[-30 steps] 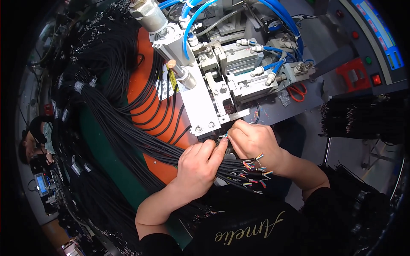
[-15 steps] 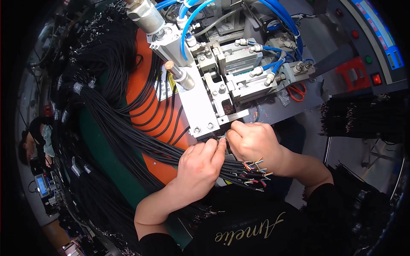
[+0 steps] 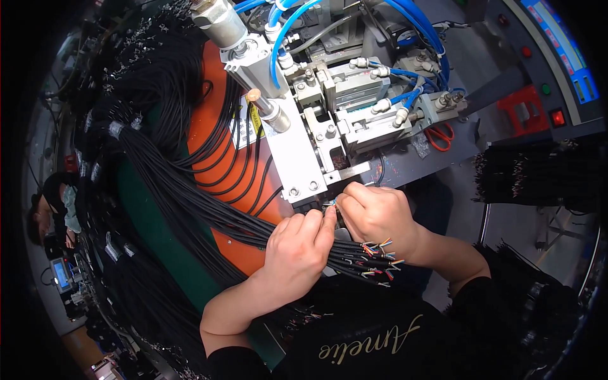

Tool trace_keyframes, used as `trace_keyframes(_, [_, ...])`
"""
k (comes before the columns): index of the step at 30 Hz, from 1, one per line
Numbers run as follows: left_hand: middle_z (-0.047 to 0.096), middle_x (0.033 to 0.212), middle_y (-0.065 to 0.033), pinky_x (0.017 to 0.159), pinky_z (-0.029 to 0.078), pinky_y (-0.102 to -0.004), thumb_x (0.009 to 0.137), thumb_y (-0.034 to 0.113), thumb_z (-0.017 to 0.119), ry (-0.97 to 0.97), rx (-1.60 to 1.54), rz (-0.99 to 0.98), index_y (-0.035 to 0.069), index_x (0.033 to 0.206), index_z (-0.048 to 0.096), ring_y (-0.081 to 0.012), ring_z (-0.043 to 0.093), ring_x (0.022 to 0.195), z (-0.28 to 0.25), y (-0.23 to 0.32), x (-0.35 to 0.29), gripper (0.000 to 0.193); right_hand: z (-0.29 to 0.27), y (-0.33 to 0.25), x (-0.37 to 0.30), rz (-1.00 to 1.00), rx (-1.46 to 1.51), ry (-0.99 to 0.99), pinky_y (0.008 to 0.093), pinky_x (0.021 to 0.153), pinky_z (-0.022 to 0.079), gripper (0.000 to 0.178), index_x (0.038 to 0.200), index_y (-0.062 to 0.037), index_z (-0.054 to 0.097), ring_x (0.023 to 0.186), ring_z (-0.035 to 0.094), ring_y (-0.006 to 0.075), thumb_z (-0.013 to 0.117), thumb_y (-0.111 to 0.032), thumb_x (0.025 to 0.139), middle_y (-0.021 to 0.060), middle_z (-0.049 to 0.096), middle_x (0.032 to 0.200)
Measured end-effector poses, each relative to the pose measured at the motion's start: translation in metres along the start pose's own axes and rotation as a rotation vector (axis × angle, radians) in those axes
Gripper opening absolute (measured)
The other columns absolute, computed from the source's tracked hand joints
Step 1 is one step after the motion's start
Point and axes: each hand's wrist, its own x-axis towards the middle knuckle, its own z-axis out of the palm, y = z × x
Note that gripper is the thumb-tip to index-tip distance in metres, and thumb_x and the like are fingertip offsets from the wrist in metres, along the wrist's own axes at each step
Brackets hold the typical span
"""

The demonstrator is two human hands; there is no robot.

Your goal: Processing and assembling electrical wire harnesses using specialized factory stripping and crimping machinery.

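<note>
Just below the front edge of a metal pneumatic machine [image 3: 297, 155], my two hands meet fingertip to fingertip. My left hand [image 3: 296, 253] is closed on a black cable, most of which its fingers hide. Thin coloured wires [image 3: 330, 203] stick out at its thumb tip. My right hand [image 3: 379, 218] is closed too, its thumb and forefinger pinching at those wires. Beneath both hands passes a thick bundle of black cables [image 3: 209, 206], coming from the left. Its stripped ends [image 3: 380, 253], fanned out in several colours, show below my right wrist.
An orange work surface [image 3: 218, 171] lies left of the machine, with loose black cables across it. Blue air hoses [image 3: 437, 47] arch over the machine. Red-handled scissors [image 3: 439, 137] rest at its right. More cut cables [image 3: 525, 174] hang on a rack beyond. Another person [image 3: 54, 212] is at far left.
My right hand has shifted slightly down, and both hands have tilted a little. More of the coloured wires shows between the fingertips. The cable ends below have moved slightly.
</note>
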Motion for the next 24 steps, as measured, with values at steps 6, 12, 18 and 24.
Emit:
trace_keyframes(6, [0.052, 0.087, -0.0083, 0.065, 0.046, -0.0329, 0.079, 0.005, 0.059, -0.012, 0.050, -0.001, -0.006, 0.113, 0.062, -0.0212, 0.056, 0.073, 0.000, 0.000, 0.006, 0.036, -0.008, 0.003, 0.007, -0.033, -0.107, -0.188, 0.0319, 0.046, 0.046, 0.010, 0.083, -0.0034, 0.064, 0.055, 0.061, 0.0229, 0.070, -0.007, 0.076, 0.0059, 0.059, 0.076])
trace_keyframes(12, [0.053, 0.089, -0.0085, 0.065, 0.047, -0.0340, 0.079, 0.005, 0.060, -0.021, 0.038, -0.008, -0.004, 0.111, 0.062, -0.0217, 0.057, 0.074, -0.002, -0.001, 0.008, 0.034, 0.002, 0.009, 0.000, -0.009, 0.022, -0.026, 0.0331, 0.044, 0.047, 0.012, 0.084, -0.0030, 0.065, 0.054, 0.060, 0.0257, 0.072, -0.006, 0.074, 0.0068, 0.061, 0.078])
trace_keyframes(18, [0.056, 0.093, -0.0095, 0.068, 0.048, -0.0356, 0.072, 0.004, 0.063, -0.007, -0.090, -0.081, -0.001, 0.112, 0.063, -0.0241, 0.059, 0.078, -0.003, -0.010, 0.002, 0.041, 0.012, 0.016, -0.001, 0.161, 0.317, 0.015, 0.0283, 0.046, 0.046, 0.010, 0.084, 0.0010, 0.065, 0.051, 0.059, 0.0159, 0.072, -0.003, 0.077, 0.0075, 0.063, 0.072])
trace_keyframes(24, [0.059, 0.096, -0.0106, 0.068, 0.047, -0.0353, 0.069, 0.004, 0.064, 0.241, -0.090, -0.079, 0.000, 0.109, 0.065, -0.0263, 0.059, 0.080, 0.008, -0.031, -0.025, 0.040, 0.007, 0.013, -0.003, 0.412, 0.613, -0.085, 0.0232, 0.047, 0.042, 0.008, 0.086, 0.0026, 0.067, 0.052, 0.055, 0.0048, 0.070, -0.004, 0.084, 0.0041, 0.060, 0.064])
